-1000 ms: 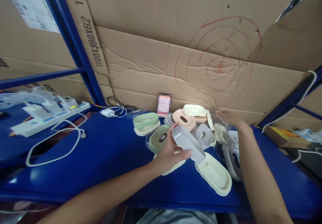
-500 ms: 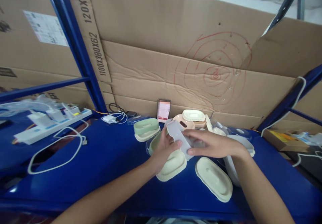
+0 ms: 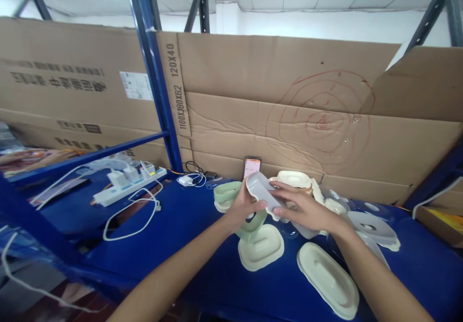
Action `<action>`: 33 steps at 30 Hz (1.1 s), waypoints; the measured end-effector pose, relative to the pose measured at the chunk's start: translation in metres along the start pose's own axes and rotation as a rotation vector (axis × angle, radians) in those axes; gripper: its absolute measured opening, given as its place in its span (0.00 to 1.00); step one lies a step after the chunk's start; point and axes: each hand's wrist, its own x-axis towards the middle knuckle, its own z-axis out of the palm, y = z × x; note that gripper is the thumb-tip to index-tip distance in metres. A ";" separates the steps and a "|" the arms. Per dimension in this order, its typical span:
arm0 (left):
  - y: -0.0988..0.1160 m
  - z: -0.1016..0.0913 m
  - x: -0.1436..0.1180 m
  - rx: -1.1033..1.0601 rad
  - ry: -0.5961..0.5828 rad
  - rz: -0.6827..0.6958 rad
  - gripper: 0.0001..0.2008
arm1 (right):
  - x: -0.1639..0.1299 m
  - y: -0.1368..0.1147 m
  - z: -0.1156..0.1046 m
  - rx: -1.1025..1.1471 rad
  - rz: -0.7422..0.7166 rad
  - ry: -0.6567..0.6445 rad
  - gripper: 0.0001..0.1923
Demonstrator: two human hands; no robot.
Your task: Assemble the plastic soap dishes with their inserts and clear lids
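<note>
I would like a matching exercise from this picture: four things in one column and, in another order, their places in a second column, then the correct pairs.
Things
1. grey oval plastic tray
2. cream oval plastic lid
3. white power strip
4. red circles drawn in marker

Places
A. on the cardboard sheet at the back
B. on the left part of the blue shelf, with plugs and cables
C. held up between the left hand and the right hand
D. flat on the shelf, near the right forearm

Pairs: 1-C, 2-D, 3-B, 4-A
</note>
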 end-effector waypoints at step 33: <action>0.031 -0.136 -0.151 1.667 0.659 -0.390 0.39 | -0.047 -0.025 0.069 -0.428 -0.264 0.135 0.23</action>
